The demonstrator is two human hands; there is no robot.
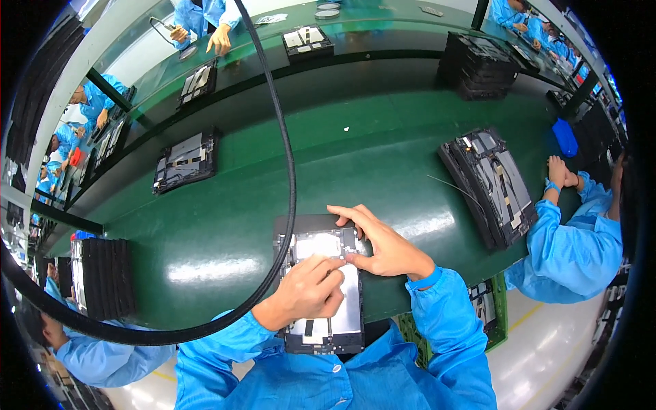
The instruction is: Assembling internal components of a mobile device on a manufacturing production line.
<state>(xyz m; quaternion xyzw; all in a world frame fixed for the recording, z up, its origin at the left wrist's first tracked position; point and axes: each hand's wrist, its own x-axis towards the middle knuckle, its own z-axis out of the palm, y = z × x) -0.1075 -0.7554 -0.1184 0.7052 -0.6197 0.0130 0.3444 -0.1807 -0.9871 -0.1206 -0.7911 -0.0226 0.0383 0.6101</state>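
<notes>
An opened tablet (pixel 350 301) with silver battery plates and dark circuit parts lies before me at the near edge of the green bench. Over its middle, my left hand (pixel 309 290) is closed, fingers curled and thumb and forefinger pinched near the board. Whatever may be in that pinch is too small or hidden to make out. My right hand (pixel 393 247) rests at the tablet's upper right with thumb and forefinger spread apart. Its forefinger reaches the far edge, while the thumb tip is beside my left fingertips. Part of the tablet is hidden beneath both hands.
A thick black cable (pixel 290 171) loops across the view. Stacked opened tablets (pixel 495 188) stand to the right, another tablet (pixel 186 162) at far left. Dark trays (pixel 102 277) are piled left. A co-worker's sleeve (pixel 567 239) is at the right. A green crate (pixel 502 314) sits below the bench.
</notes>
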